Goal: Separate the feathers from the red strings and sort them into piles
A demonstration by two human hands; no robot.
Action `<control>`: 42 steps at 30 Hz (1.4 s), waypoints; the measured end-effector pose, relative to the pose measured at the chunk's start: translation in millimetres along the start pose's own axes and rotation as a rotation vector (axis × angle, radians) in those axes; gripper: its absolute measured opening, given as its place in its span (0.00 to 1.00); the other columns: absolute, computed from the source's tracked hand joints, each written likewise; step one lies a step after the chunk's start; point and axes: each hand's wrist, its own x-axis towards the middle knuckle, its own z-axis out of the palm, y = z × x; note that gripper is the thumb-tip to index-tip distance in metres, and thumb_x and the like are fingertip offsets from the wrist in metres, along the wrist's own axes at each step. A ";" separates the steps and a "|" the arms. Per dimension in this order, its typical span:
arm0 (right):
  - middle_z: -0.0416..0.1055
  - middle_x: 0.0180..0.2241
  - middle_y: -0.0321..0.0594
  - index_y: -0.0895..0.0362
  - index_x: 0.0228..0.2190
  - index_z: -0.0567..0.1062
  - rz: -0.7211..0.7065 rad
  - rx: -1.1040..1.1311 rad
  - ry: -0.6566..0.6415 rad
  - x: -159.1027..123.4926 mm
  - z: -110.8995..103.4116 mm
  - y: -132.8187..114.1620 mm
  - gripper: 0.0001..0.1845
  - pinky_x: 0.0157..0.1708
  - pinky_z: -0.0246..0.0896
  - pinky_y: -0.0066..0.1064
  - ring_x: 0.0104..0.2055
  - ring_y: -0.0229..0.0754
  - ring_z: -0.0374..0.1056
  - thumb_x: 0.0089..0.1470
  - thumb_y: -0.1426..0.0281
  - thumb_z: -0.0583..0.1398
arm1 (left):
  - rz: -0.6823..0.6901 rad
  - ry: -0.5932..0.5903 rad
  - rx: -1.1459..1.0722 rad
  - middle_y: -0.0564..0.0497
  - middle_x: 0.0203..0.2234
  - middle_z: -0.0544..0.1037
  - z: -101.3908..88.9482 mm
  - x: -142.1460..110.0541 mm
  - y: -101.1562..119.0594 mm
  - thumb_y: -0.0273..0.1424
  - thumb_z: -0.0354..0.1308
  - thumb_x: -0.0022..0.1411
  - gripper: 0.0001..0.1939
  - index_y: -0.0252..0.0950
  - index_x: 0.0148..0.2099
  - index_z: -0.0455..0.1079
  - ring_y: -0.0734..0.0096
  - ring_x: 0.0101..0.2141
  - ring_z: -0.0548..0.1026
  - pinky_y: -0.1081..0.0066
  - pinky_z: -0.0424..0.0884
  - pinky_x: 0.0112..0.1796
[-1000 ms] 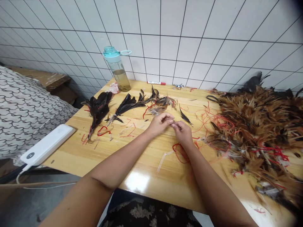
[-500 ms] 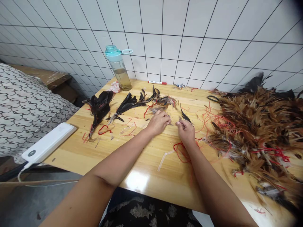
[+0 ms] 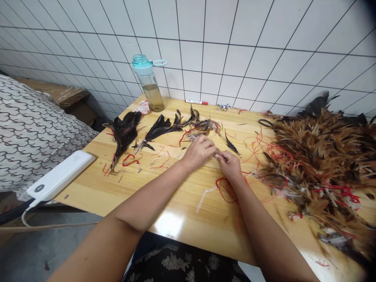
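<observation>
Over the middle of the table, my left hand point(image 3: 200, 152) and my right hand point(image 3: 230, 163) meet at the fingertips. Both are closed in a pinch; whatever lies between the fingers is too small and hidden to name. A single black feather point(image 3: 232, 144) lies just beyond my right hand. Behind my left hand is a loose pile of brownish feathers point(image 3: 207, 124) with red string. Left of it rest a bundle of black feathers point(image 3: 158, 128) and a bigger black feather bundle point(image 3: 125, 129). Red string point(image 3: 226, 190) loops beside my right wrist.
A large heap of brown feathers point(image 3: 326, 156) covers the table's right side, tangled red thread point(image 3: 273, 150) beside it. At the back stand a water bottle point(image 3: 152, 92) and a red marker point(image 3: 196, 102) against the tiled wall. A white power bank point(image 3: 61, 174) sits at the left edge.
My hands, slightly apart before with wisps of feather at the fingers, have come together. The black feather now lies clear of my right hand. The view has shifted slightly.
</observation>
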 end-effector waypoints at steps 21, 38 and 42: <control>0.69 0.25 0.39 0.55 0.27 0.75 -0.014 -0.073 0.032 -2.7 2.3 2.2 0.11 0.31 0.57 0.32 0.29 0.41 0.63 0.56 0.66 0.55 | -0.490 0.072 -0.558 0.54 0.25 0.72 23.1 1.6 11.9 0.29 0.56 0.57 0.03 0.35 0.31 0.69 0.74 0.29 0.68 0.73 0.63 0.33; 0.73 0.26 0.39 0.55 0.26 0.77 0.091 0.078 0.024 -1.6 2.1 -1.5 0.11 0.32 0.59 0.31 0.29 0.41 0.66 0.53 0.64 0.57 | -0.548 0.158 -0.598 0.51 0.30 0.74 16.4 3.0 0.3 0.31 0.55 0.59 0.06 0.34 0.36 0.70 0.74 0.31 0.70 0.73 0.66 0.34; 0.75 0.26 0.38 0.56 0.26 0.77 0.221 0.203 0.108 0.8 0.2 -1.1 0.14 0.32 0.59 0.31 0.29 0.40 0.66 0.53 0.61 0.56 | -0.503 0.174 -0.228 0.48 0.35 0.75 8.4 0.1 -16.1 0.25 0.55 0.59 0.09 0.36 0.40 0.74 0.68 0.38 0.71 0.65 0.67 0.44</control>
